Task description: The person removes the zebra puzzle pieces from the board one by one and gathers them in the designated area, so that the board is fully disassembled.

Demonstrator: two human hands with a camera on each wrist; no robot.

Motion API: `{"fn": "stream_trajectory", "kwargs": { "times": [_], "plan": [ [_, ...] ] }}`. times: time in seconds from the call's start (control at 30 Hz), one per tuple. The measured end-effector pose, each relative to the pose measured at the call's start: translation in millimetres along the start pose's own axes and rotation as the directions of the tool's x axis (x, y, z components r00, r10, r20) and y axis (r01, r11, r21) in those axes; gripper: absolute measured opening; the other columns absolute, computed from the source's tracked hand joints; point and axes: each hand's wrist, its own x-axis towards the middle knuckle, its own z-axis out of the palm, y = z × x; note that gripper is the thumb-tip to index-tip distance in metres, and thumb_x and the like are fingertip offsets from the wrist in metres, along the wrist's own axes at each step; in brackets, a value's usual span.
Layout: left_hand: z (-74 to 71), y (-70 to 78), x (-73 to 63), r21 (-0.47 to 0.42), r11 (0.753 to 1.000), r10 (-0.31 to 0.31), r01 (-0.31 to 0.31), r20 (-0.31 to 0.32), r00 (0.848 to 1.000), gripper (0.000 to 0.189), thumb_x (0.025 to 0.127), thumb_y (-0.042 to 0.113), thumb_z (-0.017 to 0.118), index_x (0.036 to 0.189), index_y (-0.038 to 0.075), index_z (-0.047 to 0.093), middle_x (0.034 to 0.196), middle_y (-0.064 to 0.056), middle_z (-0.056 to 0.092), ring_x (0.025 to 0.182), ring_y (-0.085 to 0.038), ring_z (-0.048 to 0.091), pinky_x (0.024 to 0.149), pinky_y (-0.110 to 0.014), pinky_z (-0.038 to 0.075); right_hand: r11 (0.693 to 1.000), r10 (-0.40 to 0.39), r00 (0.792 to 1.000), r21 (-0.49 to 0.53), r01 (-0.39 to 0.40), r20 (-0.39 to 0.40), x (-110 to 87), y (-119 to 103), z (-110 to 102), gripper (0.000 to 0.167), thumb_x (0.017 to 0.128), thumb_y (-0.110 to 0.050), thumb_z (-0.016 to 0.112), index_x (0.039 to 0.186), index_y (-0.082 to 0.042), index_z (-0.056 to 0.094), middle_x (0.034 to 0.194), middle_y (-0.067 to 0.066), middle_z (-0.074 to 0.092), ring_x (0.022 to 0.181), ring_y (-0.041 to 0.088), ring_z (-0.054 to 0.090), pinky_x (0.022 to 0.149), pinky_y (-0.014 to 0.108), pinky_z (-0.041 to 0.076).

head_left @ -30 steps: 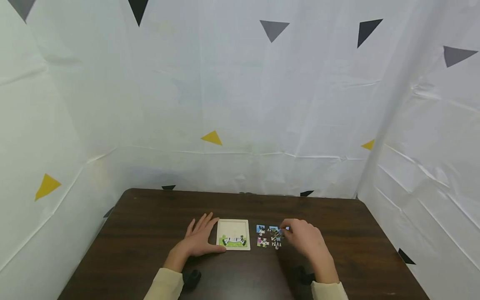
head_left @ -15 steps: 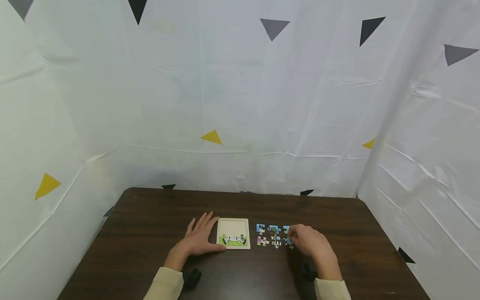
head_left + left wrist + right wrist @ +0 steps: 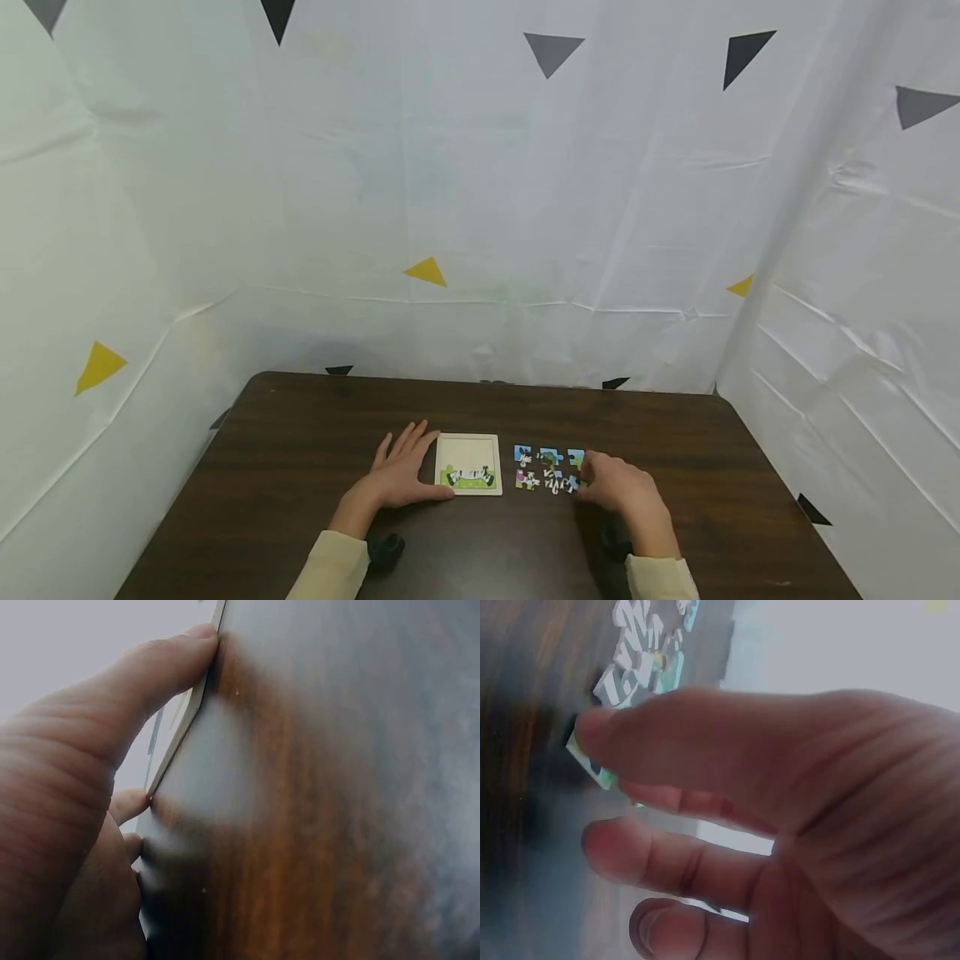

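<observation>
A square wooden puzzle tray (image 3: 466, 452) lies on the table, with a strip of zebra and grass picture along its near side. My left hand (image 3: 397, 482) rests beside it with fingers spread, thumb on the near edge and index finger at the far left corner. In the left wrist view, the thumb (image 3: 150, 671) touches the tray's rim (image 3: 174, 739). To the tray's right, several jigsaw pieces (image 3: 551, 481) lie in two rows. My right hand (image 3: 624, 490) is at their right end. In the right wrist view, its thumb and index finger pinch a green-edged jigsaw piece (image 3: 586, 761), partly hidden.
The dark wooden table (image 3: 480, 550) has a far edge close to a white cloth backdrop (image 3: 480, 208) with coloured triangles. Cloth also hangs on the left and right sides. Black bands (image 3: 385, 553) sit at the wrists.
My right hand has moved right, from the middle pieces to the right end of the rows, uncovering the upper right piece. The left hand and the tray have stayed still.
</observation>
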Motion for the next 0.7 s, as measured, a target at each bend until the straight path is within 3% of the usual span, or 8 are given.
{"fn": "stream_trajectory", "kwargs": {
  "times": [0.37,0.7],
  "plan": [
    [-4.4,4.6,0.0,0.013,1.000,-0.007,0.007,0.004,1.000,0.110,0.073,0.073,0.069,0.156,0.014,0.027,0.163,-0.012,0.013,0.149,-0.034,0.007,0.113,-0.063,-0.001,0.999,-0.006,1.000,0.031,0.006,0.000,5.2,4.4,4.0,0.026,0.085,-0.030,0.078,0.098,-0.015,0.060,0.089,-0.001,0.061,0.074,0.019,0.053,0.063,0.045,0.045],
    [3.3,-3.4,3.4,0.012,1.000,-0.003,0.003,-0.005,1.000,0.113,0.071,0.076,0.068,0.156,0.014,0.026,0.163,-0.012,0.011,0.149,-0.033,0.006,0.112,-0.062,-0.003,1.000,-0.009,1.000,0.025,0.010,-0.026,5.9,8.1,3.9,0.022,0.086,-0.021,0.076,0.100,-0.014,0.061,0.093,0.002,0.063,0.074,0.022,0.054,0.065,0.048,0.045]
  ]
}}
